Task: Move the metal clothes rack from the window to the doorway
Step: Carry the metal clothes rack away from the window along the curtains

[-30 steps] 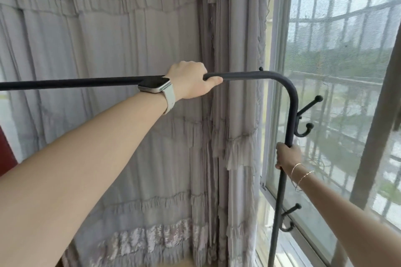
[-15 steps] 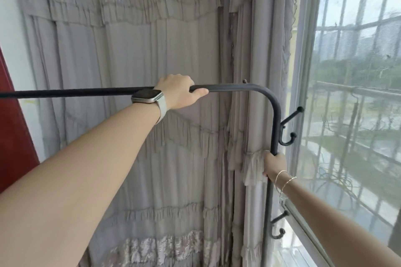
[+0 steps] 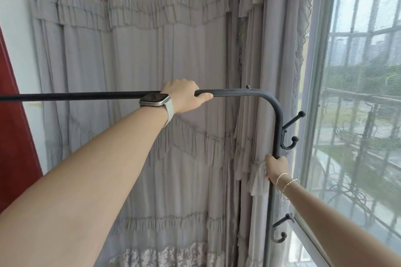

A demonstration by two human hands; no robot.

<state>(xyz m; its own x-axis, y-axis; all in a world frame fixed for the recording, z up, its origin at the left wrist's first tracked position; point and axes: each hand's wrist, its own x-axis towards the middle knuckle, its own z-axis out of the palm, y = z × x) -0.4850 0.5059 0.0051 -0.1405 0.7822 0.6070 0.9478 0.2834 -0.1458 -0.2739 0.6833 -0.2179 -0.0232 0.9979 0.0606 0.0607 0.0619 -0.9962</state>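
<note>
Rack (image 3: 256,93): stiff metal tube, prob. light but unwieldy. Left hand (image 3: 184,98) wrapped on top bar, right hand (image 3: 276,168) gripping upright by window (image 3: 358,115).

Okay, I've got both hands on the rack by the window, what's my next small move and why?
Probably ease the rack away from the window: left hand grips the top bar, right hand the upright, and its hooks sit near the curtain.

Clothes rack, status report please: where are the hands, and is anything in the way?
Left hand shut on rack top bar. Right hand shut on side post. Curtain close behind.
</note>
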